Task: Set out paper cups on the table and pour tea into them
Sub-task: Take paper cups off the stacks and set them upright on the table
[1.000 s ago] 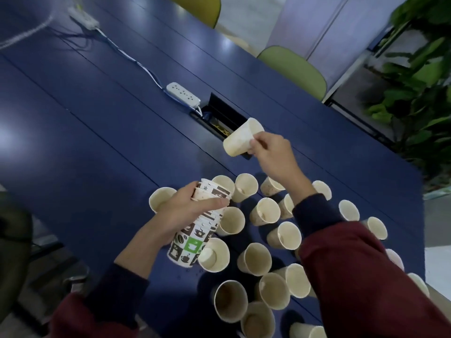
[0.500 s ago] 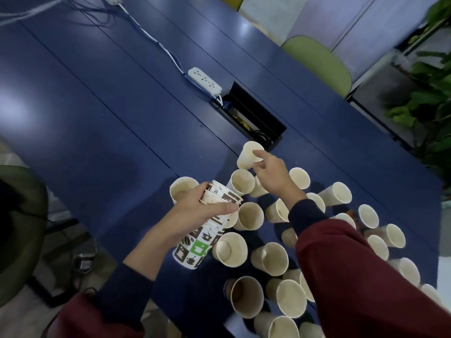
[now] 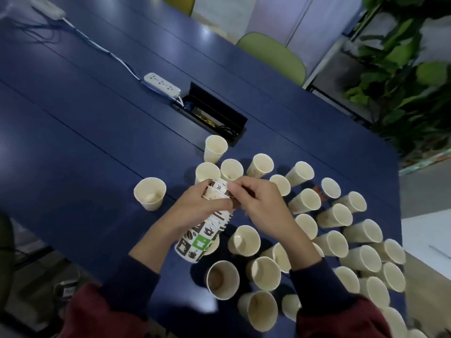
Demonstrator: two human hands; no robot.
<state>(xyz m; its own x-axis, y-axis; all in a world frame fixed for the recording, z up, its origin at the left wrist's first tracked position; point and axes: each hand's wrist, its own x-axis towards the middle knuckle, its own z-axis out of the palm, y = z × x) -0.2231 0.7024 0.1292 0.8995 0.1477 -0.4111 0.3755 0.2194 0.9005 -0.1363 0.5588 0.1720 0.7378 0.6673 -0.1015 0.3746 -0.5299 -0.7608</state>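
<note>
The left hand (image 3: 199, 208) was wrapped round the upper part of the patterned stack of nested cups (image 3: 201, 236), held tilted above the blue table (image 3: 73, 147). The right hand (image 3: 260, 206) pinched the rim of the topmost cup (image 3: 220, 187) at the stack's far end. Many single cups (image 3: 305, 201) stood open-mouthed, crowded near and right of the hands; a far cup (image 3: 216, 148) sat just beside the open cable hatch (image 3: 214, 113) and power strip (image 3: 162, 84). The likeliest slips, I judged — two cups coming away stuck together, or a sleeve (image 3: 314, 281) toppling close-packed neighbours — and tea poured by that hatch could reach the sockets
</note>
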